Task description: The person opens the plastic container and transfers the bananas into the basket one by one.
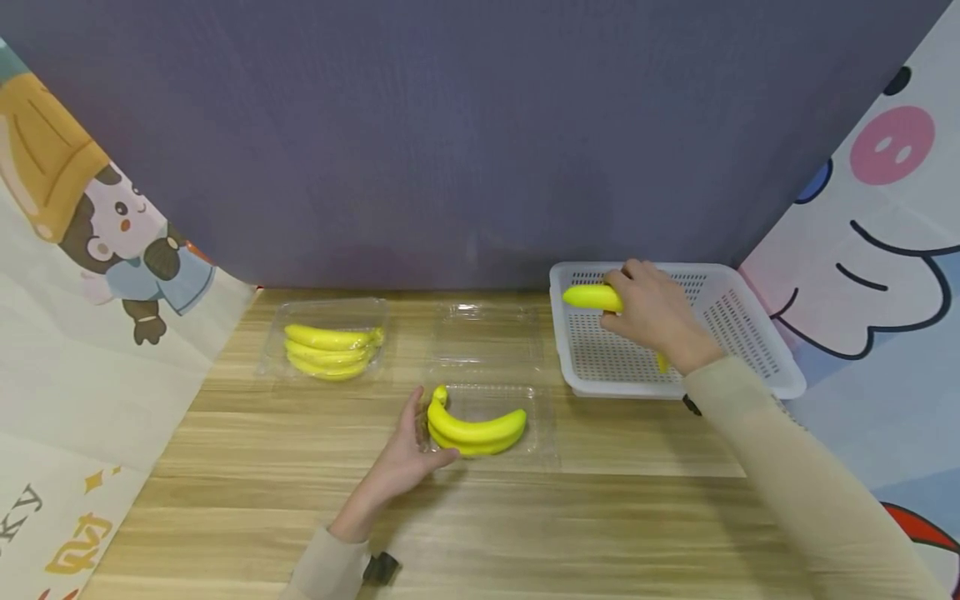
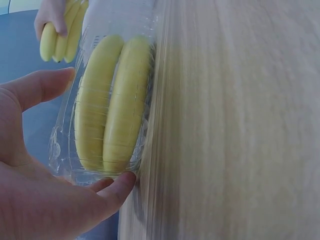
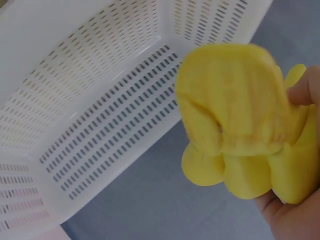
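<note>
Over the white basket (image 1: pixel 675 389), my right hand (image 1: pixel 651 310) grips a bunch of bananas (image 1: pixel 592 297). In the right wrist view its thick stem end (image 3: pixel 230 100) faces the camera, with several bananas behind. My left hand (image 1: pixel 405 458) is at the left end of a clear plastic container (image 1: pixel 542 425), thumb and fingers spread on either side of its corner. One fingertip (image 2: pixel 126 181) touches the container's end in the left wrist view. Inside lies a second bunch of bananas (image 1: pixel 480 432), two of them visible, stem to the left.
Another clear container (image 1: pixel 277 333) at the back left holds a bunch of bananas (image 1: pixel 330 340). The front container's clear lid (image 1: pixel 486 333) lies folded back behind it. A dark panel (image 1: pixel 465 150) bounds the back of the wooden table (image 1: pixel 247 467), with patterned cloth at both sides.
</note>
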`<state>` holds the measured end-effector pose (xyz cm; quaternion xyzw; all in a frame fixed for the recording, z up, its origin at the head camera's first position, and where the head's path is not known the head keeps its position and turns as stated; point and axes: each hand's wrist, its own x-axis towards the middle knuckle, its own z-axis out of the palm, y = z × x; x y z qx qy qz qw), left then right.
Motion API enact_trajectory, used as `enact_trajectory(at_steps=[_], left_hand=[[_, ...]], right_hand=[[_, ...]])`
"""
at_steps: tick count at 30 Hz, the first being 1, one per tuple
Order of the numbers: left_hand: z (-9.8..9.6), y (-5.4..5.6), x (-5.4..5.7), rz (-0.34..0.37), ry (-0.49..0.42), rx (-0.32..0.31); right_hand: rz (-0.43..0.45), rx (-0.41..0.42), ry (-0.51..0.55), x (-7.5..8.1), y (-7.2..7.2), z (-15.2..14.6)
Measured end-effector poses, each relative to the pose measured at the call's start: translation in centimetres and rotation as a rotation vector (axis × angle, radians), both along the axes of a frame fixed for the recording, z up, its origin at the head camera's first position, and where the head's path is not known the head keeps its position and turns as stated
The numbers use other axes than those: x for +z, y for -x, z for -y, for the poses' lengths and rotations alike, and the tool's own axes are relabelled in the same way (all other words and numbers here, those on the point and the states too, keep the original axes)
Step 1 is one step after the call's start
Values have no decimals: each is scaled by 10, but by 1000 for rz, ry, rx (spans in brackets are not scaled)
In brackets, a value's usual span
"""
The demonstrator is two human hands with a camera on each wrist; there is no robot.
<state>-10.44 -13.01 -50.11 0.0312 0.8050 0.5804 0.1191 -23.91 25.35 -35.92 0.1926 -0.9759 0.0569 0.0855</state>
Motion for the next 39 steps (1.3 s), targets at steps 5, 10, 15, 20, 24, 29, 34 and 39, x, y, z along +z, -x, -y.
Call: enact_trajectory(at_steps=[5, 10, 15, 20, 24, 29, 34, 39], left_hand=[[0, 0, 0, 8, 5, 1], [0, -1, 1, 8, 3, 1], [1, -1, 2, 12, 7, 4], [1, -1, 2, 8, 7, 3], [0, -1, 2, 2, 10, 3], [0, -1, 3, -2, 17, -3], [0, 0, 3, 3, 13, -9], [0, 0, 2, 6, 10, -7]], right_hand=[[10, -21, -18, -4, 1, -8], [-4, -30, -30, -11, 2, -17], [1, -42, -33, -18, 4, -25], [-4, -56, -37, -25, 5, -32], [-14, -57, -36, -28, 6, -39], [-2, -54, -47, -32, 6, -46], [-5, -70, -67, -36, 6, -52], [22, -96, -60, -40, 6, -57]])
